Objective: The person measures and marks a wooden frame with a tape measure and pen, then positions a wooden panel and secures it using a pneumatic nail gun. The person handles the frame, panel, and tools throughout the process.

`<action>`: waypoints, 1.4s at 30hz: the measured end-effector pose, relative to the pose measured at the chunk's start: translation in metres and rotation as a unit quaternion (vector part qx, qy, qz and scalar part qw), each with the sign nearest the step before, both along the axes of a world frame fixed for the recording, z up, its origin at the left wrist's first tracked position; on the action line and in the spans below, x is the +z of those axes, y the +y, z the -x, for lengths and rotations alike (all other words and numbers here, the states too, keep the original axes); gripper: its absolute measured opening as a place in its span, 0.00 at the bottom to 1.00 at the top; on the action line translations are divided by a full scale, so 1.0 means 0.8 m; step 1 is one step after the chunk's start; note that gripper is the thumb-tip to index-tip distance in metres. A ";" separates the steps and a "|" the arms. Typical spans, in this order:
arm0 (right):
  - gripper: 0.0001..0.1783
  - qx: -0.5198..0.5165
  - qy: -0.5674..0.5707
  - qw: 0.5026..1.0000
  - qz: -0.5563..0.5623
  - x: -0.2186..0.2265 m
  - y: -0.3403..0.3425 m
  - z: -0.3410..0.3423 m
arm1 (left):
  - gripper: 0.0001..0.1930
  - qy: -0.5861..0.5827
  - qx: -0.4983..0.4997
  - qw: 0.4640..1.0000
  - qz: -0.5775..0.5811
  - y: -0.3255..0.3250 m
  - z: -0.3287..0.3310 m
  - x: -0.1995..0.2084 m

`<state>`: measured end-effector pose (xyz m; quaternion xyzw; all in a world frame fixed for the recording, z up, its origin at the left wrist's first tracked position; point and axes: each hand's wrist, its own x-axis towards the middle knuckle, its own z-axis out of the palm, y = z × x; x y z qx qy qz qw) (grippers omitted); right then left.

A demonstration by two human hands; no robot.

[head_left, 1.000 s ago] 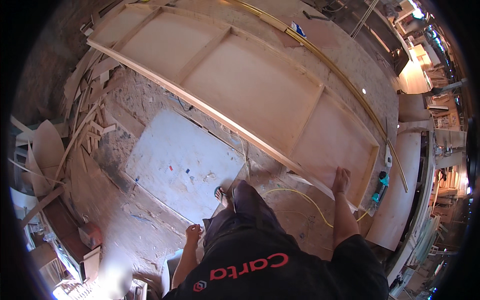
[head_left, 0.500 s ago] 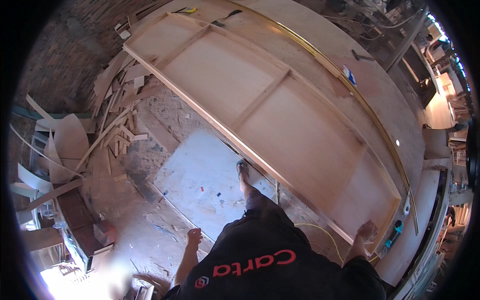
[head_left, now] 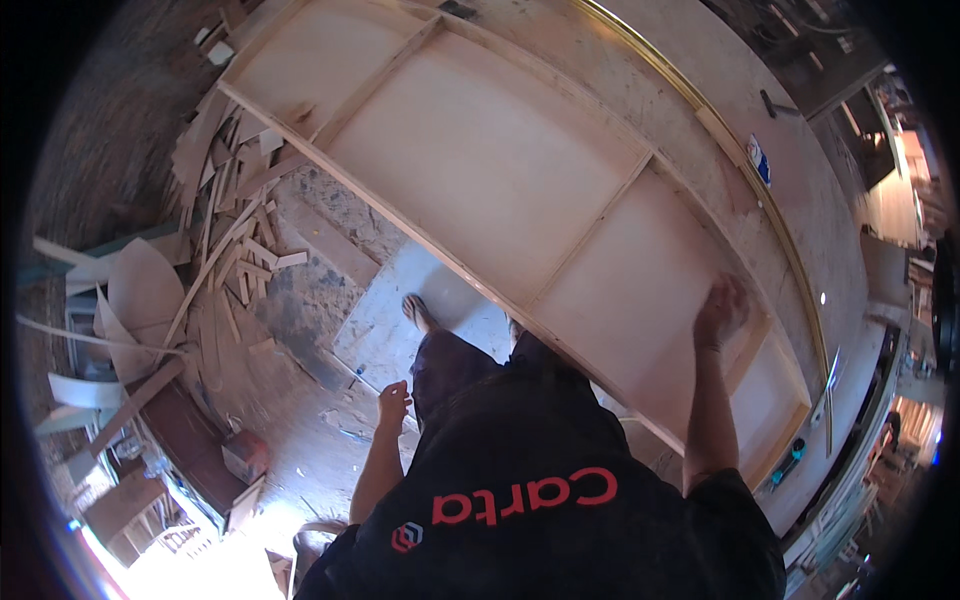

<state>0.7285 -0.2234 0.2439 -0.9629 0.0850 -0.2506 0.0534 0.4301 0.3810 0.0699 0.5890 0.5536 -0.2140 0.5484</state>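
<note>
A long wooden frame panel (head_left: 470, 130), with pale sheet bays divided by cross battens, lies on a large worktable (head_left: 800, 235). My right hand (head_left: 722, 308) is over the bay near its right end. Its fingers look stretched out over the sheet but are blurred by motion, and I see nothing held. Whether the palm touches the sheet I cannot tell. Beside my body, off the panel's near edge, hangs my left hand (head_left: 395, 402), empty with loosely bent fingers.
Gold metal strips (head_left: 700, 100) run along the table behind the panel. A hammer-like tool (head_left: 775, 103) and a teal-handled tool (head_left: 788, 462) lie there too. Offcuts (head_left: 235, 240) heap on the floor at left, near curved sheets (head_left: 140, 290). A pale board (head_left: 385, 320) lies underfoot.
I have stepped along to the right beside the panel. My right hand has moved away from the panel's right end, farther in over the sheet. My left hand still hangs empty.
</note>
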 end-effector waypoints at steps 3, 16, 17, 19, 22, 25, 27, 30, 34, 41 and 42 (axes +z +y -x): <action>0.15 0.006 0.051 0.998 0.028 0.003 0.105 0.018 | 0.22 0.007 -0.046 0.999 0.016 0.059 -0.044 -0.023; 0.17 -0.255 0.140 0.949 -0.120 -0.047 0.269 0.098 | 0.21 -0.005 -0.103 0.994 -0.034 0.386 -0.228 -0.017; 0.18 -0.217 0.146 0.962 -0.074 -0.057 0.250 0.105 | 0.21 -0.007 -0.104 0.994 -0.027 0.393 -0.233 -0.021; 0.19 -0.127 0.153 0.980 0.011 -0.100 0.205 0.135 | 0.21 -0.013 -0.097 0.995 -0.024 0.414 -0.242 -0.042; 0.19 -0.210 0.127 0.963 -0.108 -0.094 0.238 0.118 | 0.22 0.002 -0.127 0.991 -0.033 0.418 -0.251 -0.044; 0.20 -0.248 0.147 0.948 -0.132 -0.057 0.265 0.109 | 0.22 -0.014 -0.164 0.986 -0.029 0.398 -0.257 -0.032; 0.21 -0.250 0.151 0.946 -0.138 -0.056 0.262 0.109 | 0.22 -0.044 -0.162 0.986 -0.022 0.379 -0.260 -0.023; 0.23 -0.242 0.148 0.948 -0.140 -0.066 0.256 0.112 | 0.25 -0.038 -0.140 0.989 -0.024 0.362 -0.277 -0.004; 0.22 -0.247 0.206 0.940 -0.115 -0.057 0.252 0.113 | 0.25 -0.006 -0.092 0.996 -0.020 0.364 -0.284 -0.014; 0.27 -0.461 0.290 0.839 0.005 -0.023 0.298 0.093 | 0.20 -0.046 -0.267 0.962 -0.035 0.433 -0.357 -0.060; 0.28 -0.514 0.265 0.816 0.005 -0.016 0.318 0.091 | 0.19 -0.079 -0.290 0.952 -0.055 0.446 -0.375 -0.063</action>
